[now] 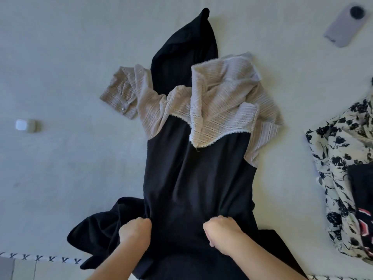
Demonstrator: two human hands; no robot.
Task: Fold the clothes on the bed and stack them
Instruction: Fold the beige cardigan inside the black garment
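Head view looks down on a pale bed (60, 168), and everything is placed here against the black garment (193, 178) that runs up its middle. Well to the left of that garment lies a small white case (26, 125). At the garment's near end, the left hand (134, 232) has its fingers curled into a bunch of black cloth at the left edge. Across the garment's upper half, a beige knit top (218, 102) lies crumpled, one sleeve spilling off to the left. The right hand (220, 232) grips the cloth just right of the left one, fingers curled under so the tips are hidden. Right of the garment, apart from it, sits a floral piece (335, 162) with something dark and folded resting on it; that looks like the stack. Beyond it, toward the far right corner, is a phone (341, 25).

My read: folding of the black garment is only beginning, with both hands taking hold of its near hem. The knit top sits on it, so the next move calls for either drawing the black cloth out from under or lifting the top off first; otherwise the two will fold together.
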